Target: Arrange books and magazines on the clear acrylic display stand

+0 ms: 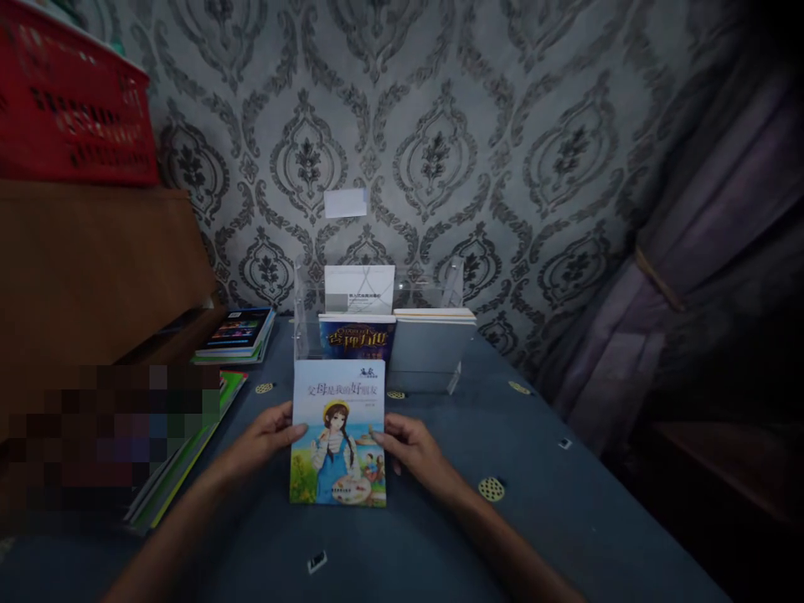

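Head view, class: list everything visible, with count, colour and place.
table: 1, blue, foreground
rack: 1, clear, on table
rack books: several, white, blue and grey, in rack
held book: 1, multicoloured, before rack
book stacks: 2, multicoloured, table's left
cabinet: 1, brown, left
basket: 1, red, on cabinet
wall: 1, grey, behind
card: 1, white, on wall
curtain: 1, purplish, right
tieback: 1, brown, around curtain
dark surface: 1, brownish, lower right
hands: 2, bare, gripping held book's sides
forearms: 2, bare, foreground

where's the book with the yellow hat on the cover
In the head view, the book is low, just left of centre, held between the left hand and right hand, in front of the clear rack.
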`<action>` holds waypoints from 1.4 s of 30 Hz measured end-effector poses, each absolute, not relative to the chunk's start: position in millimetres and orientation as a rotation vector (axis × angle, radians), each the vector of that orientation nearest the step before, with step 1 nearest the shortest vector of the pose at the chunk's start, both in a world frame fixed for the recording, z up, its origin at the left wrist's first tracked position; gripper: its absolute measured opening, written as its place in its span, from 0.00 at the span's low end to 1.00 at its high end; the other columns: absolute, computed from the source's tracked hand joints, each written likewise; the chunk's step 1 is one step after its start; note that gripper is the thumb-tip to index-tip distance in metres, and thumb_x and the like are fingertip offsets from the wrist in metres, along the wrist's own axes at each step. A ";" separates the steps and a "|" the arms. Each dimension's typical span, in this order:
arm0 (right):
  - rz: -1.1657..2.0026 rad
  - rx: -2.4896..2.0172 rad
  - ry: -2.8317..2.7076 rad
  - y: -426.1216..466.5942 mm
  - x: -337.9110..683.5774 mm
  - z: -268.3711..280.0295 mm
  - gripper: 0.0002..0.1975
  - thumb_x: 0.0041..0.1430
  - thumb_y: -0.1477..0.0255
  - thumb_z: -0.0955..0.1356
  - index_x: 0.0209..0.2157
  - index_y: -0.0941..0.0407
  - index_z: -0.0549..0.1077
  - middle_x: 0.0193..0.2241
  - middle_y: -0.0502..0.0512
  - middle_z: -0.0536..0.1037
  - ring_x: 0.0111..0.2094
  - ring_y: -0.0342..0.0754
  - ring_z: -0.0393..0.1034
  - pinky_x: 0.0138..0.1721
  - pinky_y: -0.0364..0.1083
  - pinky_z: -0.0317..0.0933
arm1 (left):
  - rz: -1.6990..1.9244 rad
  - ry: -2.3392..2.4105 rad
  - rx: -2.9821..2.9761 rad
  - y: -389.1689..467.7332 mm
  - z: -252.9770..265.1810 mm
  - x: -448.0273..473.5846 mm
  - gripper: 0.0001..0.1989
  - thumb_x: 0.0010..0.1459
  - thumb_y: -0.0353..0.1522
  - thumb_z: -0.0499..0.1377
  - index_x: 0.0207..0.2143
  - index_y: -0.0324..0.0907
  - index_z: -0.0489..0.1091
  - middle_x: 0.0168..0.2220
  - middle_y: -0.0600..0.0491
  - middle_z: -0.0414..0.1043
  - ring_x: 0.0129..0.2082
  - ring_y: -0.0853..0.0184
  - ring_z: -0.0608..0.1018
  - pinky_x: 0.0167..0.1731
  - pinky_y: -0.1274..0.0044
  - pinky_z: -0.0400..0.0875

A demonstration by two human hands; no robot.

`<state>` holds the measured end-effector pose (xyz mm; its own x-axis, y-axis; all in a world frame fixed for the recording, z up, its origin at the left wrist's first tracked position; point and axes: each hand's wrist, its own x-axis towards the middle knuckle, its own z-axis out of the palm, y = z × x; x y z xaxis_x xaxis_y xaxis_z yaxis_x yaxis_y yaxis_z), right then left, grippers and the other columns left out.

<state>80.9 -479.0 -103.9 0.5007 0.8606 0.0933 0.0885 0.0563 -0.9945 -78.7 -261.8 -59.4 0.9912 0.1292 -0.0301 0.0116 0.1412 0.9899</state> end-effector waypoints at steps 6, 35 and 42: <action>0.526 -1.402 -1.033 -453.4 97.9 -92.2 0.21 0.58 0.52 0.68 0.39 0.56 0.78 0.35 0.55 0.80 0.32 0.48 0.73 0.30 0.45 0.67 | 0.230 0.162 1.453 -241.6 -65.9 -67.3 0.22 0.50 0.40 0.70 0.46 0.41 0.77 0.47 0.44 0.79 0.47 0.53 0.79 0.51 0.65 0.71; -0.036 -1.541 -1.214 -425.1 161.2 -28.8 0.15 0.64 0.63 0.64 0.47 0.55 0.73 0.42 0.55 0.80 0.44 0.53 0.74 0.47 0.51 0.67 | 0.787 -0.086 1.398 -220.4 -16.2 40.3 0.24 0.45 0.43 0.71 0.44 0.41 0.76 0.43 0.49 0.80 0.49 0.58 0.79 0.46 0.71 0.75; -0.354 -1.955 -1.287 -428.5 163.3 -21.7 0.10 0.60 0.72 0.64 0.43 0.55 0.73 0.34 0.55 0.80 0.34 0.52 0.74 0.35 0.46 0.63 | 0.806 -0.072 1.385 -214.9 -33.0 42.2 0.23 0.46 0.42 0.71 0.44 0.42 0.76 0.43 0.50 0.80 0.45 0.60 0.80 0.44 0.72 0.75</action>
<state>163.3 -428.5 -21.7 0.4547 0.6657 0.5917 0.8746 -0.2081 -0.4380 42.2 -214.9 -33.0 0.7368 0.4621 0.4936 -0.5424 -0.0318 0.8395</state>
